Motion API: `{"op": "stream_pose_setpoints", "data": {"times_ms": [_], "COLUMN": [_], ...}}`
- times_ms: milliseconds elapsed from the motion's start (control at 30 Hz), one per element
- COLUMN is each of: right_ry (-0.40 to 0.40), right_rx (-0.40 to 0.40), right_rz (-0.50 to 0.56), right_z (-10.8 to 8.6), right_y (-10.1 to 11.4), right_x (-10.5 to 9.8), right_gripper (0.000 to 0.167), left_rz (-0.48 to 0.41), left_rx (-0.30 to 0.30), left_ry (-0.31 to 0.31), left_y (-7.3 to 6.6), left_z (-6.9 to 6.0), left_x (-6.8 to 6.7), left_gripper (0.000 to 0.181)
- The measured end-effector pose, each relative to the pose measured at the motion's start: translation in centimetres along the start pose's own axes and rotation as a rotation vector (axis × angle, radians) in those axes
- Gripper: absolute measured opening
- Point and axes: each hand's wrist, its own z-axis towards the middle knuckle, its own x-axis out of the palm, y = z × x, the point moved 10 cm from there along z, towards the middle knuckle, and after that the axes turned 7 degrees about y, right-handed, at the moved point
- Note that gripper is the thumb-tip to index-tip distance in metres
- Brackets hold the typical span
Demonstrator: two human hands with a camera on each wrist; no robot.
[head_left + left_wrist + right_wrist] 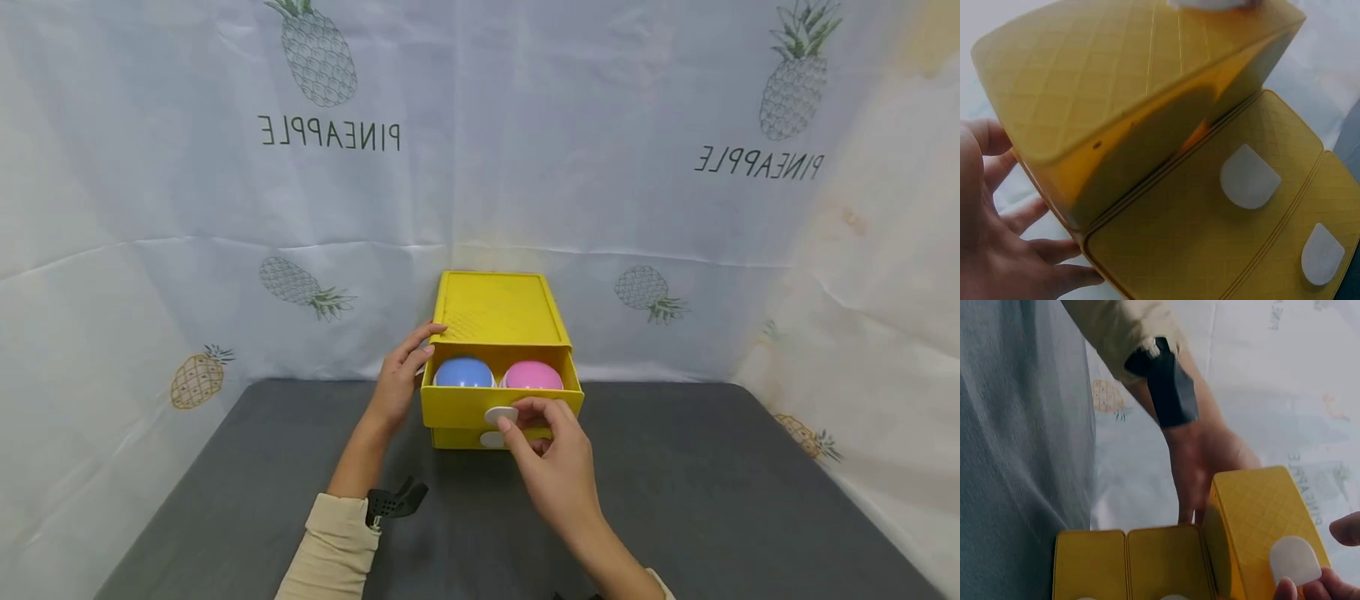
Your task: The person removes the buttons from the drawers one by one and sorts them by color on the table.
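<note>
A yellow drawer box (pixel 498 308) stands on the table with its top drawer (pixel 453 408) pulled out toward me. Inside that drawer a blue ball (pixel 463 372) lies at the left and a pink ball (pixel 533 375) at the right; the front panel hides their lower parts. My right hand (pixel 558 458) pinches the white handle (pixel 1294 559) of this drawer between thumb and fingers. Along the box's left side rests my left hand (pixel 1016 250), its fingers spread and fairly straight against the wall. Below, two lower drawers look shut, with white handles (pixel 1250 177).
The dark grey table (pixel 675 475) spreads to both sides of the box. Behind it hangs a pale cloth (pixel 517 167) printed with pineapples. A black strap (pixel 397 500) is worn at the left wrist, by a beige sleeve (pixel 333 542).
</note>
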Motion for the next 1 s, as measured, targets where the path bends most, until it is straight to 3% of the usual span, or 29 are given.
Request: {"op": "stream_pose_setpoints", "data": {"times_ms": [167,533,633,867,1000], "right_ry": [0.04,0.027,-0.035,-0.224,-0.238], "right_rx": [-0.01,-0.055,-0.129,-0.413,-0.435], "right_rz": [0.013,-0.004,-0.057,-0.232,-0.258], "right_z": [-1.3,-3.9,-4.0,-4.4,-4.4], "right_y": [0.6,1.8,2.0,3.7,3.8], "right_x": [0.2,-0.5,-0.9,-1.5,-1.7], "right_gripper": [0.028,0.027,0.028,0.029,0.028], "left_rz": [0.008,0.03,0.029,0.028,0.021], "left_rx": [0.0,0.028,0.041,0.048,0.045], "left_ry": [-0.002,0.012,0.016,0.021,0.022], "left_y": [-0.3,-0.5,-0.5,-0.4,-0.3], "left_z": [-0.1,-0.1,-0.1,-0.1,-0.1], "left_x": [-0.1,-0.1,0.0,0.1,0.2], "left_gripper": [0.04,0.041,0.041,0.042,0.042]}}
